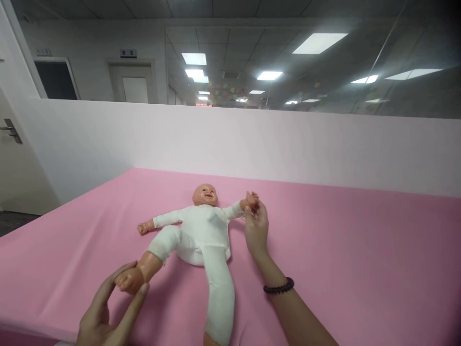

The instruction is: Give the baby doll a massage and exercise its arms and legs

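A baby doll (205, 230) with a white cloth body lies on its back on a pink sheet (342, 250), its head toward the far side. My left hand (108, 307) has its thumb and fingers around the doll's foot (131, 278) at the lower left; that leg is bent out to the side. My right hand (257, 228) pinches the doll's hand (251, 199) on the right, with that arm stretched outward. The doll's other arm (158, 223) rests on the sheet to the left. Its other leg (219, 298) points toward me, the foot cut off by the frame.
A low white wall (252, 144) runs along the sheet's far edge, with glass above it that shows ceiling lights. At the left stands a white door with a metal handle (12, 130). A dark beaded bracelet (279, 287) circles my right wrist.
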Available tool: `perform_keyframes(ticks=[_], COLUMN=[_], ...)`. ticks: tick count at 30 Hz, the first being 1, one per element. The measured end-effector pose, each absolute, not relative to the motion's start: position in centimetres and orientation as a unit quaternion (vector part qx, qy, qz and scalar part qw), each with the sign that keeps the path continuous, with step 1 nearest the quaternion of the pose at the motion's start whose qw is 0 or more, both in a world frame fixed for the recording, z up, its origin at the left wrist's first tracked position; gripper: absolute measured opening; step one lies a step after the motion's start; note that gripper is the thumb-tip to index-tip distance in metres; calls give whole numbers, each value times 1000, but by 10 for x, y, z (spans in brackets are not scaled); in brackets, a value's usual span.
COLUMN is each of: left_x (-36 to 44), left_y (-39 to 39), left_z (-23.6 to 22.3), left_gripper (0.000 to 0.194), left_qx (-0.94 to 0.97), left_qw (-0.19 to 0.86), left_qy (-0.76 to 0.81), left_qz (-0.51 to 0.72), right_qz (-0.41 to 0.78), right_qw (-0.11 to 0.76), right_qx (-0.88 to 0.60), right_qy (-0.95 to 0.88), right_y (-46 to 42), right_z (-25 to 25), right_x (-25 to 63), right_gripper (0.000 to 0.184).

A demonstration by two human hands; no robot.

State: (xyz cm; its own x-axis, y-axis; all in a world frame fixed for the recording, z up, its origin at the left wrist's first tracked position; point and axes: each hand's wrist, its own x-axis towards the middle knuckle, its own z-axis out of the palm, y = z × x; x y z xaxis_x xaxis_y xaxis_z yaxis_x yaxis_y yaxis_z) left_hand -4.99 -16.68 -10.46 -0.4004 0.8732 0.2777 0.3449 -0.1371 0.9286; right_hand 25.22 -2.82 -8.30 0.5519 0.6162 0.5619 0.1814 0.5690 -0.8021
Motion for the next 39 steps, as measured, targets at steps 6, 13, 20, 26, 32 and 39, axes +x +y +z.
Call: perform_keyframes(ticks=[6,13,20,26,32,39], left_x=[-21,0,13,3,-19,-33], left_y=[-132,-107,-101,-112,-139,-169], left_z=[-84,-92,-102,-91,-78,-88], left_gripper=[45,35,33,37,47,52], left_qx=[595,659,680,647,574,530], left_qw=[181,172,175,158,163,197], left_qy=[583,529,510,536,609,631], left_qz=[523,506,498,518,523,530], right_qz=[90,-23,-66,-18,89,154], right_qw=[632,509,466,519,677,742], right_qx=[-435,-428,-419,-434,-453,-466], right_qy=[-635,-746,-777,-737,-574,-456], right_y=[-36,-38,-39,-37,-35,-25], right_z=[-90,-107,-107,-100,-84,-86], right_x=[225,217,218,222,237,261], right_gripper=[37,40,41,40,38,52])
